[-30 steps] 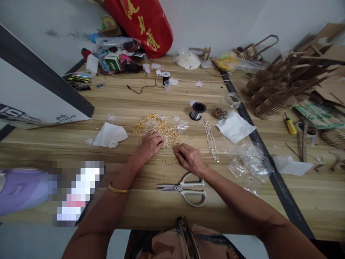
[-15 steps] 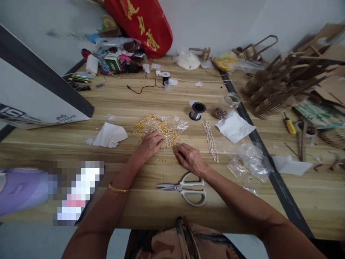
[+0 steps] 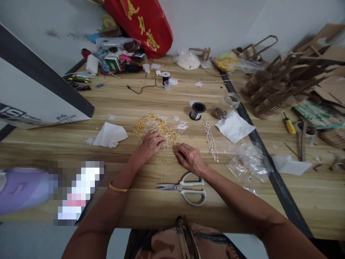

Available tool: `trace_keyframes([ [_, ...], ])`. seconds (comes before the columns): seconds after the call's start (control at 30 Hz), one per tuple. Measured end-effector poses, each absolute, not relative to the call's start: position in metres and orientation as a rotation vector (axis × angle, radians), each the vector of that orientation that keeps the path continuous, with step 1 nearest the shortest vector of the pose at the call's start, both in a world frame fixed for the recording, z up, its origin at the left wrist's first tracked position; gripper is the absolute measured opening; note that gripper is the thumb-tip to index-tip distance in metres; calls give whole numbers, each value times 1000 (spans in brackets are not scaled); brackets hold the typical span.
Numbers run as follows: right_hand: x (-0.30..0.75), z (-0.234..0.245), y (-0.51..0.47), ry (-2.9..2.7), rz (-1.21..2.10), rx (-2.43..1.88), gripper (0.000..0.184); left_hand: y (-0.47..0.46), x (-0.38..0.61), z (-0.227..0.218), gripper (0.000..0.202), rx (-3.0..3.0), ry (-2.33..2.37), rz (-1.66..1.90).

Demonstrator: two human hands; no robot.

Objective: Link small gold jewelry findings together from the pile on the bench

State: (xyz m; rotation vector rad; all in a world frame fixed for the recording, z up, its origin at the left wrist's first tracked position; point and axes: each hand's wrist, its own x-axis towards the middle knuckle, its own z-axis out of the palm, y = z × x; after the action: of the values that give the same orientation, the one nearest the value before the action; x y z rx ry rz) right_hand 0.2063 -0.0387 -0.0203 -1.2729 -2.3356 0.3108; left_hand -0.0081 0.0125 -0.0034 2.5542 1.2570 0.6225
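Observation:
A heap of small gold and silver beads [image 3: 157, 126] in crinkled clear plastic lies on the wooden table [image 3: 140, 100]. My left hand [image 3: 149, 144] rests on the near edge of that heap, fingers curled into the beads in a pinch. My right hand [image 3: 189, 157] lies just to the right, fingers curled down on the tabletop beside a short row of tiny gold pieces [image 3: 165, 159]. What either hand pinches is too small to make out. Grey-handled scissors [image 3: 185, 188] lie near my right wrist.
A pearl-like bead strand [image 3: 211, 140], a wire spool [image 3: 197, 110], a glass jar [image 3: 232, 100], white paper sheets [image 3: 234, 127] and plastic bags [image 3: 248, 160] lie to the right. A crumpled tissue [image 3: 110, 135] is left. Wooden baskets [image 3: 275, 86] and a red bag [image 3: 141, 25] stand behind.
Almost nothing: my left hand's fingers have shifted slightly at the edge of the bead heap. My right hand stays put.

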Motion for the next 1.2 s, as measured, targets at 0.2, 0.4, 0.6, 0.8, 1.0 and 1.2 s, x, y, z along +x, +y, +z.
trace_keyframes([
  [0.2,206,-20,-39,-2327,310,-1276,15,13,-7,-3,17,2549,1292,639],
  [0.4,206,-21,-39,-2330,317,-1256,15,12,-8,-7,19,2584,1272,616],
  [0.6,206,-21,-39,-2334,300,-1266,16,14,-9,-12,19,2613,1209,634],
  [0.8,207,-23,-38,-2333,292,-1270,17,14,-9,-11,21,2604,1175,634],
  [1.0,207,-24,-38,-2322,302,-1241,16,15,-10,-11,22,2607,1146,657],
  [1.2,207,-24,-37,-2313,305,-1241,16,14,-8,-9,16,2595,1172,681],
])
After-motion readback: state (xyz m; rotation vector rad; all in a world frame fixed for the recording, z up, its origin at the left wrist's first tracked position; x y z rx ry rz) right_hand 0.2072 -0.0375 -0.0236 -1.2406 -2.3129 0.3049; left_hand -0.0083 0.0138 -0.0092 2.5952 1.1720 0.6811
